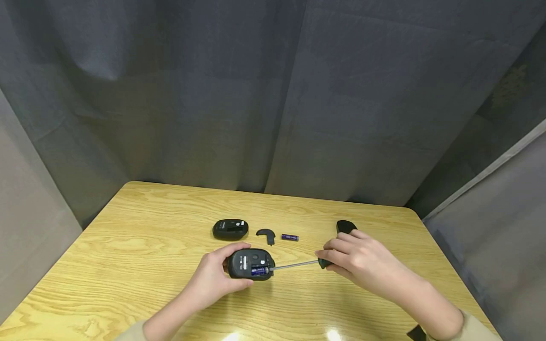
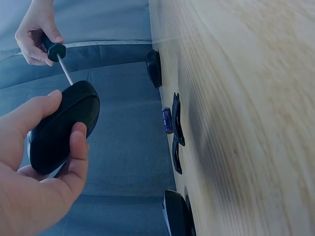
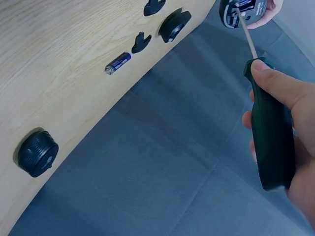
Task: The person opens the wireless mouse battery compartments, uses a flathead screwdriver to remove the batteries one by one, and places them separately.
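My left hand [image 1: 215, 271] grips a black computer mouse [image 1: 236, 260] by its edges, its underside facing up. In the mouse's uncovered battery compartment lies a blue battery [image 1: 259, 271]. A screwdriver [image 1: 298, 264] is in my right hand [image 1: 360, 258], fingers wrapped round its dark green handle [image 3: 270, 132]. Its metal shaft points left, with the tip right at the battery's end in the compartment. In the left wrist view the mouse's rounded top [image 2: 66, 125] hides the tip. The right wrist view shows the mouse [image 3: 229, 12] raised above the table.
Behind the held mouse, a second mouse [image 1: 230, 229] lies underside up on the wooden table [image 1: 149, 246]. To its right are a black battery cover [image 1: 267, 234] and a loose blue battery [image 1: 290, 237]. Another black mouse [image 1: 345, 226] sits beyond my right hand. Grey curtains [image 1: 213, 94] surround the table.
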The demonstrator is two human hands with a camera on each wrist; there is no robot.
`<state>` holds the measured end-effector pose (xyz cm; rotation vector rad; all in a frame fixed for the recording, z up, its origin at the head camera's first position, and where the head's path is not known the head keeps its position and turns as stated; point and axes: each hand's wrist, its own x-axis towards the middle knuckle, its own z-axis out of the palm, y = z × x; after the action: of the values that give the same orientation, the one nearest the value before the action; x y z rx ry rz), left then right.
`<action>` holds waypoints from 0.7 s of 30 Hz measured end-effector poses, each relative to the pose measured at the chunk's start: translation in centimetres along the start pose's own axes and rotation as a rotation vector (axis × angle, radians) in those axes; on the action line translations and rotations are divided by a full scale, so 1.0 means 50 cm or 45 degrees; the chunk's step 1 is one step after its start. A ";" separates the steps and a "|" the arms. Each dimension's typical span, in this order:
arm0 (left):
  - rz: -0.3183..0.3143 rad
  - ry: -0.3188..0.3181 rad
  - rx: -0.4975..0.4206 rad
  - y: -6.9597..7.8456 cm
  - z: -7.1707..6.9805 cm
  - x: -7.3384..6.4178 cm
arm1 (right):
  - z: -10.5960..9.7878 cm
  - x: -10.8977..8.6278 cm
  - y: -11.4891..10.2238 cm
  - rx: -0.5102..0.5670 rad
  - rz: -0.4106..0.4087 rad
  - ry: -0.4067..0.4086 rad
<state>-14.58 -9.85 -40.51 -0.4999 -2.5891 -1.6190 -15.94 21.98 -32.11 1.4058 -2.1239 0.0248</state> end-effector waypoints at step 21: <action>-0.065 -0.010 -0.274 -0.013 -0.005 -0.006 | 0.028 -0.024 0.016 0.201 0.075 0.050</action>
<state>-14.54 -10.43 -41.02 -0.4549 -2.4651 -1.9287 -16.93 22.86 -33.61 1.4186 -2.1701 0.2463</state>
